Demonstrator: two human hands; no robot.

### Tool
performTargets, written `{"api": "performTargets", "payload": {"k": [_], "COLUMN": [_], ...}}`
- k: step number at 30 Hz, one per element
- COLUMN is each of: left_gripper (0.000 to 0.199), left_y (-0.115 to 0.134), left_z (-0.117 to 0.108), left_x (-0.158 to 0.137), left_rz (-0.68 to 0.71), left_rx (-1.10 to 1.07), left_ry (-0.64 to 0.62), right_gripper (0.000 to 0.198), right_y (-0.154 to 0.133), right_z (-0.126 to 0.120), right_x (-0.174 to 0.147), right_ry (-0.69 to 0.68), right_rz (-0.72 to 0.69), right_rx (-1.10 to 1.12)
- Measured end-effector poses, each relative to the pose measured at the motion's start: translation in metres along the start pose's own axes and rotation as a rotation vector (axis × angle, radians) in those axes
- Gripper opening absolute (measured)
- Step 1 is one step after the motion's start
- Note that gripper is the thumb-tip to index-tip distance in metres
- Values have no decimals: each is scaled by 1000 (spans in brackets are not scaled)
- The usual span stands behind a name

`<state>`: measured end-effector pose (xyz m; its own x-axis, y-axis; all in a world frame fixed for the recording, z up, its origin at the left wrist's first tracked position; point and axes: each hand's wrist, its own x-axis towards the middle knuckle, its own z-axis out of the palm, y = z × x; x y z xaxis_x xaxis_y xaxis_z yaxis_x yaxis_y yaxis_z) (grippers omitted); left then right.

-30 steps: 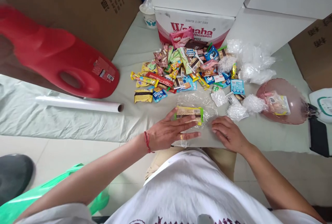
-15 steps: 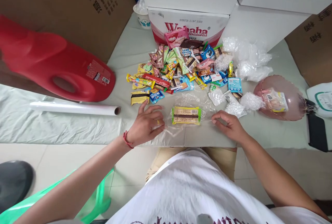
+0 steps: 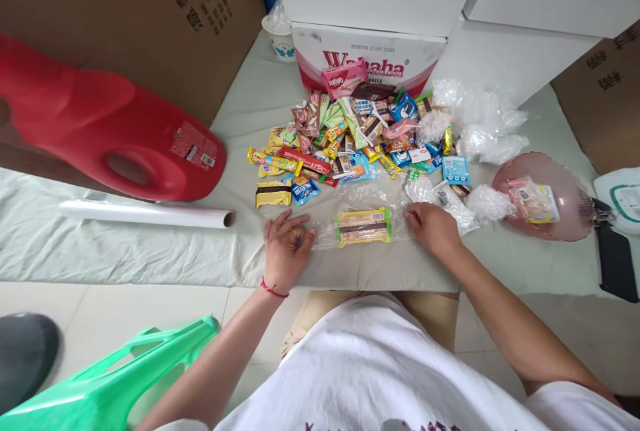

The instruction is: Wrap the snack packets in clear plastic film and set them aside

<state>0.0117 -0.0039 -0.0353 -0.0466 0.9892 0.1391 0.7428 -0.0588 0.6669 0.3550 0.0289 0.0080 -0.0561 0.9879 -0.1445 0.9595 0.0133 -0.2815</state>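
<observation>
A packaged wafer bar (image 3: pixel 363 226) with a yellow, green and brown wrapper lies flat near the table's front edge. Clear plastic film (image 3: pixel 327 234) surrounds it and stretches out to both sides. My left hand (image 3: pixel 287 248) pinches the film's left end between thumb and forefinger, while its other fingers reach forward. On the opposite side, my right hand (image 3: pixel 436 230) is closed at the film's right end, its fingertips partly hidden. Just beyond my left hand lie a yellow snack packet (image 3: pixel 273 194) and a blue packet (image 3: pixel 305 191).
Piled snacks (image 3: pixel 350 131) stand before a Wahaha carton (image 3: pixel 373 51). Crumpled clear plastic bundles (image 3: pixel 485 121) and a pink transparent bowl (image 3: pixel 510 184) are on the right. At left are a white roll (image 3: pixel 150 213) and a red jug (image 3: pixel 125 131). A green stool (image 3: pixel 115 371) stands below.
My left hand has turned and drawn its thumb and forefinger together on the film. My right hand has closed at the other end. The film is gathered narrower around the bar.
</observation>
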Motion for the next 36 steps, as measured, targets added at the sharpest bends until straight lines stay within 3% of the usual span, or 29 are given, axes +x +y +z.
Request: {"api": "performTargets", "payload": {"k": [3,6,9,12,15,18,22,26,28,32,36], "left_gripper": [31,28,27,25,23,20,14,64,73,25,21], "left_y": [-1,-2,-3,-3,-3,-2,4,12,15,15,14], "left_z": [6,7,5,4,4,4,6,12,13,6,-3], "left_x": [-3,-4,-5,-6,-9,-12,-8,13,29,56,65], "left_rz": [40,66,74,86,66,31,0,-99,-180,-257,-250], "left_rx": [13,-9,-29,-59,-80,-91,-124,-172,-181,-85,72], "left_ry": [58,86,97,108,133,152,180,185,138,-109,-179], "right_gripper": [28,44,47,23,20,22,26,28,28,33,36], "right_y": [-14,-43,-83,-121,-153,-181,-203,-208,-205,-194,-178], "right_z": [-14,-26,-27,-22,-17,-15,-14,-8,-4,-7,-19], "right_x": [6,23,55,92,124,144,151,150,149,141,110], "right_ry": [141,191,8,-174,-274,-345,-321,-297,-274,-207,-135], "right_rz": [-171,-527,-864,-989,-1001,-874,-734,-776,-820,-828,-776], "right_rx": [-99,-10,19,61,120,47,-100,-130,-125,-82,-124]}}
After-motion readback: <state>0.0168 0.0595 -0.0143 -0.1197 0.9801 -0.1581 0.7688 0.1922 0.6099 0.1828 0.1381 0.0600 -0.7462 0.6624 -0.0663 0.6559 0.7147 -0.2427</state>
